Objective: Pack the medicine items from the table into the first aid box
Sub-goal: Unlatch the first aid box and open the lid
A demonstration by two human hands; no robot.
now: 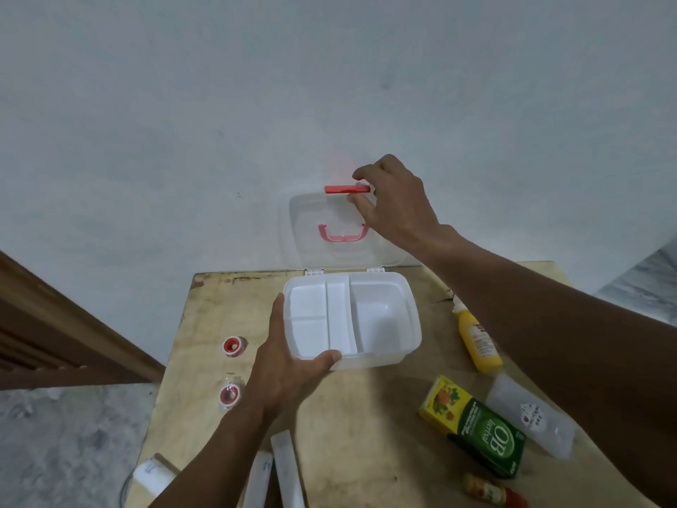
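Note:
A white first aid box (384,313) stands open at the far end of the wooden table, its divided tray showing nothing inside. Its clear lid (311,214) is tipped up against the wall, with a red handle and a red latch (346,189) at its top edge. My right hand (392,203) pinches that latch end of the lid. My left hand (289,364) grips the box's front left corner. Around the box lie a yellow bottle (478,342), a green and yellow OB herbal carton (476,425), a clear plastic packet (531,416) and two small red-capped jars (233,347), (229,394).
Two long white strips (285,467) lie near the table's front edge beside a small white box (154,474). A small red and orange bottle (491,493) rests at the front right. A wooden door frame (73,335) stands on the left, the white wall behind.

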